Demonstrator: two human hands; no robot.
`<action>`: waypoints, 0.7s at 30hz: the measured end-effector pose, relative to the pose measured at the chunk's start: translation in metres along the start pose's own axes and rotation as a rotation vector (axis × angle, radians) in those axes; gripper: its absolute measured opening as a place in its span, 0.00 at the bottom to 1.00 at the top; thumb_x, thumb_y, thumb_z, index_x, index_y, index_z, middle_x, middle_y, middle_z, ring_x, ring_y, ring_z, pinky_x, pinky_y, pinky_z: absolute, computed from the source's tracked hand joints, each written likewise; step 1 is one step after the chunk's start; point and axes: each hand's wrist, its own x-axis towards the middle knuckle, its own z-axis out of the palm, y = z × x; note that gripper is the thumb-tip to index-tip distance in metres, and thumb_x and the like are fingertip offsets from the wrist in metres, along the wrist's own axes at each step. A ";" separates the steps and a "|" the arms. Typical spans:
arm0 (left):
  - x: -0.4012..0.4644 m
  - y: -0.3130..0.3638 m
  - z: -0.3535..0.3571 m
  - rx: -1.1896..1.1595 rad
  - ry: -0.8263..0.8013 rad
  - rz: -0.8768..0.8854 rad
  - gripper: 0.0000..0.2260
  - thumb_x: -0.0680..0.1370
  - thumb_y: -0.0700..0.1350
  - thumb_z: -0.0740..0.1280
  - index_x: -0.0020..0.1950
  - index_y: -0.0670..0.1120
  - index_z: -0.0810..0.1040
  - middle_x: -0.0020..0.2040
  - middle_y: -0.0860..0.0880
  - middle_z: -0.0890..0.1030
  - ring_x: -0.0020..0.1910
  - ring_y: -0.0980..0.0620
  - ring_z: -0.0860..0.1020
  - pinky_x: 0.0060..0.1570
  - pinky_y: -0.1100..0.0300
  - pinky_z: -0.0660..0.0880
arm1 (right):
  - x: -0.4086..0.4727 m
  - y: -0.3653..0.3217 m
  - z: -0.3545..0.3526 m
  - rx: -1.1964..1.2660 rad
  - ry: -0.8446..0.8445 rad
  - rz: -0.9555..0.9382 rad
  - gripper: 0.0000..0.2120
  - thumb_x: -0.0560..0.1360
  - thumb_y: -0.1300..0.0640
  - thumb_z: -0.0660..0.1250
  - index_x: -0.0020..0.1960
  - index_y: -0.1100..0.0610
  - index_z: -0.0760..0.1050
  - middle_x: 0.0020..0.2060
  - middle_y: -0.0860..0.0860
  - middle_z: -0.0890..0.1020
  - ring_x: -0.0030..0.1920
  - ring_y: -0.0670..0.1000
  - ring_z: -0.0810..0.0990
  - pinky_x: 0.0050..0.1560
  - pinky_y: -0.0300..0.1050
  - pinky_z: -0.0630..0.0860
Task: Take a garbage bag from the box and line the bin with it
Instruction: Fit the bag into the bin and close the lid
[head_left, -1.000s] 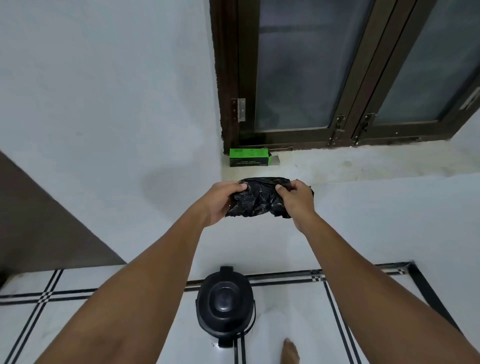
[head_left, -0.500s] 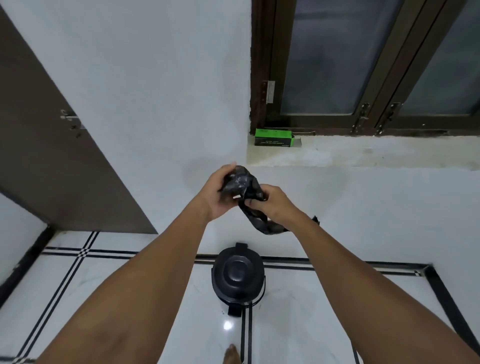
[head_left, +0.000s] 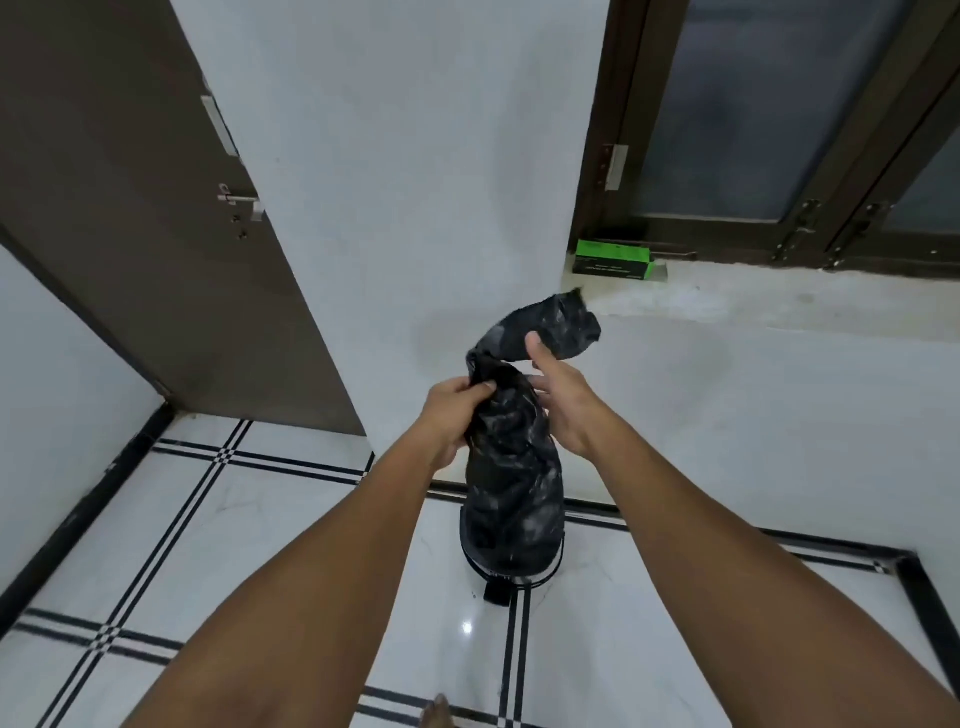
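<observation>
A crumpled black garbage bag (head_left: 511, 467) hangs in front of me, its lower part drooping over the black bin (head_left: 511, 574) on the floor and hiding most of it. My left hand (head_left: 452, 415) pinches the bag near its middle. My right hand (head_left: 558, 395) holds the bag's upper end, thumb pressed on the flap that sticks up to the right. The green garbage bag box (head_left: 613, 258) lies on the window sill, behind and to the right of my hands.
A brown door (head_left: 130, 208) with a handle stands at the left. A white wall corner (head_left: 415, 182) runs down the middle, and a dark-framed window (head_left: 779, 130) sits above the white ledge (head_left: 779, 306). My bare foot (head_left: 436, 714) shows at the bottom edge of the tiled floor.
The bag has unfolded from a tight wad into a long hanging shape that now covers the bin. My hands have moved apart along it, and the view has swung left.
</observation>
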 end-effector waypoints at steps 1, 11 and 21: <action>0.005 0.005 -0.006 -0.064 0.077 0.007 0.09 0.83 0.44 0.69 0.61 0.42 0.82 0.56 0.41 0.87 0.55 0.42 0.86 0.60 0.46 0.82 | -0.001 0.002 0.003 -0.078 -0.081 0.035 0.26 0.76 0.32 0.66 0.61 0.50 0.80 0.58 0.54 0.86 0.59 0.56 0.83 0.63 0.54 0.78; 0.061 0.036 -0.049 -0.164 0.468 -0.035 0.22 0.82 0.51 0.71 0.72 0.45 0.69 0.70 0.43 0.75 0.66 0.40 0.77 0.64 0.46 0.77 | 0.025 0.024 0.026 -0.178 0.048 0.144 0.16 0.76 0.57 0.75 0.61 0.62 0.80 0.52 0.57 0.87 0.52 0.55 0.86 0.49 0.49 0.83; 0.036 0.004 -0.025 0.681 -0.177 0.415 0.08 0.75 0.50 0.79 0.52 0.49 0.86 0.48 0.55 0.86 0.48 0.56 0.84 0.51 0.64 0.80 | 0.052 0.025 0.021 -0.005 0.370 0.098 0.15 0.75 0.49 0.76 0.54 0.59 0.80 0.49 0.57 0.86 0.48 0.56 0.85 0.48 0.52 0.84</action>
